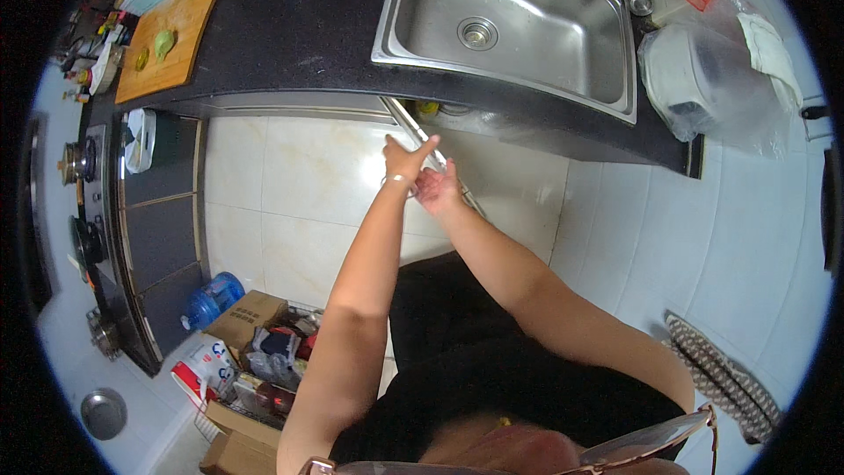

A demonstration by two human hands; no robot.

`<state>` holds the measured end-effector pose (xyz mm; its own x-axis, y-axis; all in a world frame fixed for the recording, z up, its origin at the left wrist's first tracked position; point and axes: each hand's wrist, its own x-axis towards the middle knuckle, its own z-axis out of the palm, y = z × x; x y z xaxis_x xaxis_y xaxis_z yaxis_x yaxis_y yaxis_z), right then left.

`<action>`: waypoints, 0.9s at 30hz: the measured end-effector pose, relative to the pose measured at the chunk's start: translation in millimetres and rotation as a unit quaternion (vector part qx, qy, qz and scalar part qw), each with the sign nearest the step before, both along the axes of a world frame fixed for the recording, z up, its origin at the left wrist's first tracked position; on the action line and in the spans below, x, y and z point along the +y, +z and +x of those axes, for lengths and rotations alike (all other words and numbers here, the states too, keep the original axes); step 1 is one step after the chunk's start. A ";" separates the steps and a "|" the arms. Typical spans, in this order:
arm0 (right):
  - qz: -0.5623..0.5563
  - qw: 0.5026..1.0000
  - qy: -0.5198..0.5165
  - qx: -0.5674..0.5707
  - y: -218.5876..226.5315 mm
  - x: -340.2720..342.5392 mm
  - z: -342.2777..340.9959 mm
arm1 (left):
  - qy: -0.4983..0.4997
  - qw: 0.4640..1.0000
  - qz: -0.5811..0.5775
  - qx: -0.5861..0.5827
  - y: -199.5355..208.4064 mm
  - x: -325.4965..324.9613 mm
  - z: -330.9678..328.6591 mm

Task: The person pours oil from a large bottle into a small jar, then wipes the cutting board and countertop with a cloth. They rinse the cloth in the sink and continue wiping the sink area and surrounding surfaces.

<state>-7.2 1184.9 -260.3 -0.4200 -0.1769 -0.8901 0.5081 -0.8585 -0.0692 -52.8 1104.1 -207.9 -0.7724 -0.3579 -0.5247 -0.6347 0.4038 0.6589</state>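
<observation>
Head view, looking down past both forearms. Left hand (pixel 406 161) and right hand (pixel 438 191) meet just below the front edge of the dark speckled stone countertop (pixel 299 26), under the near left corner of the rectangular stainless-steel sink (pixel 505 26). Both hands are on the long thin metal-edged cabinet door (pixel 413 127), which stands open and is seen edge-on, running from under the counter down past the hands. Left hand: fingers narrowed around the door's edge, one finger extended up along it, a thin bracelet at the wrist. Right hand: curled partly shut, touching the same edge just below the left hand; whether it fully grips cannot be told. Sink basin holds nothing visible; round drain near its centre. On the counter far left: a rectangular wooden cutting board (pixel 171 35) with a pale green vegetable piece (pixel 164 42) on it. At right of the sink: a large object wrapped in clear plastic film (pixel 703 79). Floor of pale tiles; at lower left, open brown cardboard boxes (pixel 246 321) with mixed contents, and a blue plastic water bottle (pixel 214 296) lying just beside them. A patterned mat (pixel 721 374) lies at lower right.
</observation>
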 end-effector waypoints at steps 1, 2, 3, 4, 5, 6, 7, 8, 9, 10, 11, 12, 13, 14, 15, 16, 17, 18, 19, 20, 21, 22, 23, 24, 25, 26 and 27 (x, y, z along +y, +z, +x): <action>-0.065 0.997 0.035 0.029 1.4 7.8 -1.0 | -0.013 0.998 0.003 -0.062 2.4 16.9 -16.0; -0.100 0.990 0.097 0.032 3.5 19.1 0.6 | -0.063 0.994 0.040 -0.075 -6.8 19.1 -26.9; -0.132 0.977 0.163 0.033 11.9 31.8 2.5 | -0.110 0.987 0.077 -0.088 -20.8 18.6 -33.2; -0.146 0.959 0.242 0.026 44.7 43.2 -0.3 | -0.086 0.995 0.005 -0.048 -42.6 25.9 -31.8; -0.024 0.944 0.300 0.132 56.5 66.5 -1.8 | -0.074 0.997 -0.001 -0.028 -56.9 29.8 -31.1; 0.096 0.903 0.350 0.231 57.1 92.8 -2.3 | -0.060 0.998 -0.009 -0.017 -57.2 32.3 -24.6; 0.230 0.891 0.303 0.249 41.0 116.4 -13.4 | -0.041 0.999 -0.015 0.000 -52.7 37.1 -21.3; 0.358 0.861 0.253 0.258 20.8 138.7 -22.6 | -0.017 0.999 0.013 0.041 -53.6 36.0 -11.8; 0.453 0.791 0.326 0.248 3.4 155.7 -32.3 | -0.004 0.993 0.083 0.080 -85.5 28.3 -3.6; 0.541 0.710 0.384 0.238 -19.3 170.0 -53.7 | -0.023 0.994 0.066 0.086 -73.2 30.2 -3.6; 0.666 0.568 0.427 0.226 -64.3 182.2 -67.5 | -0.041 0.994 0.046 0.095 -50.2 29.4 -2.2; 0.670 0.517 0.489 0.210 -82.5 182.7 -85.8 | -0.040 0.995 0.037 0.086 -47.5 23.1 3.0; 0.671 0.459 0.549 0.196 -98.8 182.6 -103.0 | -0.031 0.994 0.036 0.097 -47.0 19.1 7.6; 0.669 0.395 0.601 0.187 -113.7 182.4 -122.6 | -0.022 0.993 0.035 0.107 -47.4 17.0 12.1; 0.729 0.329 0.551 0.240 -188.8 220.0 -134.9 | -0.042 0.991 0.046 0.119 -41.5 22.5 6.0; 0.790 0.247 0.493 0.267 -259.9 263.2 -142.6 | -0.064 0.987 0.054 0.134 -37.0 29.8 -4.0; 0.775 0.246 0.526 0.250 -269.6 256.0 -153.7 | -0.053 0.990 0.057 0.121 -39.5 25.6 -2.8; 0.765 0.233 0.548 0.244 -267.9 247.7 -164.7 | -0.051 0.990 0.065 0.114 -45.4 20.4 1.1; 0.762 0.219 0.564 0.232 -267.6 243.5 -173.1 | -0.051 0.990 0.077 0.109 -48.3 16.8 4.8; 0.759 0.208 0.575 0.224 -267.2 239.6 -177.8 | -0.049 0.992 0.059 0.097 -53.5 14.6 8.9; 0.757 0.198 0.584 0.215 -266.7 238.5 -180.6 | -0.041 0.992 0.067 0.102 -54.4 13.4 10.9; 0.764 0.200 0.582 0.197 -269.0 246.6 -178.0 | -0.048 0.990 0.077 0.108 -53.2 14.7 8.2; 0.769 0.202 0.578 0.183 -272.1 253.8 -176.9 | -0.058 0.988 0.087 0.113 -52.9 15.9 5.1; 0.771 0.193 0.578 0.184 -272.3 252.3 -176.7 | -0.060 0.988 0.078 0.122 -52.6 15.7 8.5; 0.774 0.184 0.575 0.191 -273.3 249.0 -175.1 | -0.051 0.990 0.071 0.107 -52.2 15.5 9.1; 0.782 0.173 0.563 0.203 -275.0 243.7 -171.7 | -0.047 0.991 0.066 0.107 -50.4 14.7 11.6; 0.791 0.165 0.552 0.203 -274.8 247.0 -168.9 | -0.054 0.990 0.065 0.113 -47.6 16.7 7.7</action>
